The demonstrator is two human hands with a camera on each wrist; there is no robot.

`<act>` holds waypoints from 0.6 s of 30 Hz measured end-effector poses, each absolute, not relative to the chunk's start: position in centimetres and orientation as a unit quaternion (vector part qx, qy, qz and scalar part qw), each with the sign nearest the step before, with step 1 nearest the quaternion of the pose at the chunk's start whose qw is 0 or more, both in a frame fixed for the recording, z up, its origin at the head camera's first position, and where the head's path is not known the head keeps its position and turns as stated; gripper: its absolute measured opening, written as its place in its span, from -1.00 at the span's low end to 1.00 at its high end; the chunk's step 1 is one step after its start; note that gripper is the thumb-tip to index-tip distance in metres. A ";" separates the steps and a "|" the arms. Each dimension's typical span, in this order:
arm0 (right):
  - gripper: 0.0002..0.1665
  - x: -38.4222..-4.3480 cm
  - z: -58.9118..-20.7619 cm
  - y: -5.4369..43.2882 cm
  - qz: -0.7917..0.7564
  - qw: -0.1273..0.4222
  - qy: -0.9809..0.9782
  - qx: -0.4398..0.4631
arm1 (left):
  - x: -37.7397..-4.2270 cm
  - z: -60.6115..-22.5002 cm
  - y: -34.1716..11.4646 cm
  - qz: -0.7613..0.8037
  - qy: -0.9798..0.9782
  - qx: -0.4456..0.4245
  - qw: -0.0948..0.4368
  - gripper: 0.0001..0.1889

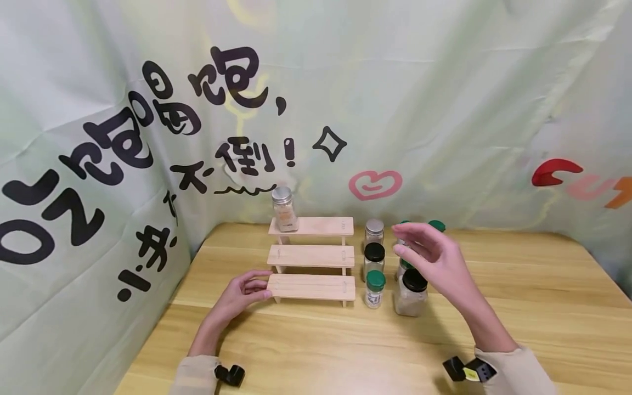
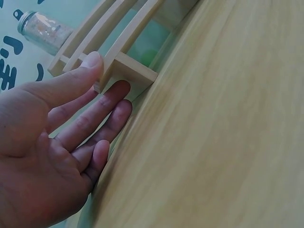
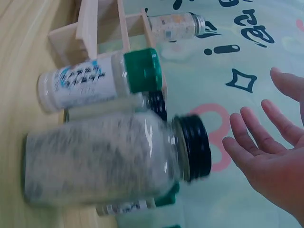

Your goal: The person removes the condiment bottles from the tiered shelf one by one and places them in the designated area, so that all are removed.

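Observation:
My left hand point(image 1: 242, 293) holds the left end of the lowest step of a three-step wooden rack point(image 1: 311, 286), thumb at the front corner and index finger behind. The other fingers point(image 2: 83, 130) hang loosely below, as the left wrist view shows. A silver-lidded glass jar point(image 1: 285, 211) stands upright on the left of the top step. My right hand point(image 1: 436, 255) hovers above the jars on the right, fingers apart and holding nothing. Beneath it stands a black-lidded square jar point(image 1: 411, 296) of pale contents; the hand partly hides green-lidded jars behind.
Right of the rack, a silver-lidded jar point(image 1: 374, 232), a black-lidded jar point(image 1: 373, 260) and a green-lidded shaker point(image 1: 374, 291) form a column. Another green lid point(image 1: 436, 225) shows farther back. A printed cloth point(image 1: 444, 137) hangs behind the wooden table point(image 1: 533, 318).

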State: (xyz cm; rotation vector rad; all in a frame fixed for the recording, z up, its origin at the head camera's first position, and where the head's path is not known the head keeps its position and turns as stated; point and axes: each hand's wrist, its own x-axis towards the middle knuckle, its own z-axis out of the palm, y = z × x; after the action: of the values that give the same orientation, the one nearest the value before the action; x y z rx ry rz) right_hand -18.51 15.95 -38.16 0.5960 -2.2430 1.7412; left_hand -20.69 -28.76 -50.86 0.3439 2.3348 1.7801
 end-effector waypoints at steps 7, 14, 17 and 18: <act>-0.54 -19.5 -37.8 13.5 0.616 0.106 -0.749 0.220 | -20.7 -50.9 -28.7 0.600 0.786 0.111 0.096 -0.45; -0.50 -20.3 -37.4 11.0 0.623 0.085 -0.740 0.238 | -20.6 -50.8 -28.6 0.603 0.784 0.111 0.099 -0.44; -0.48 -20.6 -37.3 10.2 0.628 0.076 -0.737 0.240 | -20.7 -50.8 -28.6 0.601 0.785 0.112 0.098 -0.45; -0.47 -20.6 -37.2 9.9 0.628 0.073 -0.736 0.241 | -20.7 -50.8 -28.7 0.601 0.786 0.112 0.098 -0.45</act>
State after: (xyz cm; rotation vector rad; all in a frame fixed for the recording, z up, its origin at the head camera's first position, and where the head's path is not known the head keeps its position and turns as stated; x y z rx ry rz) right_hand -20.60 9.91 -37.20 0.7228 -2.2123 1.8870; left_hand -20.65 -28.67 -50.77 0.3313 2.3251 1.7776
